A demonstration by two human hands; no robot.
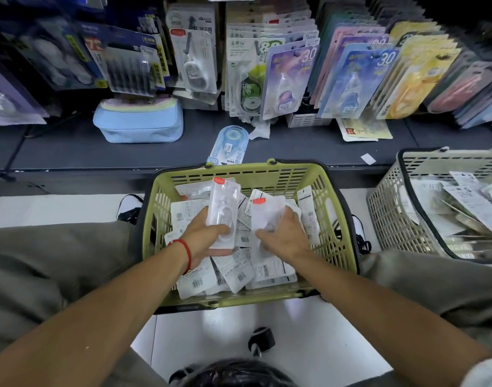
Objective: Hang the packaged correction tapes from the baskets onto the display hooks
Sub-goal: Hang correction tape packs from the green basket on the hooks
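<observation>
The left hand (pixel 204 229) grips one packaged tape (pixel 223 210) and the right hand (pixel 283 236) seems to pinch a second pack (pixel 267 210), both above the green basket (pixel 239 170). Many packs remain there and in the grey basket (pixel 387 208); the display hooks (pixel 295 51) already carry rows.

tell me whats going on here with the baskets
A person is restocking correction tapes. Both hands are down in the green basket, which is full of packs. The left hand holds one clear pack upright, and the right hand grips another pack. A second, white basket of packs sits to the right. Nothing is being hung yet.
</observation>
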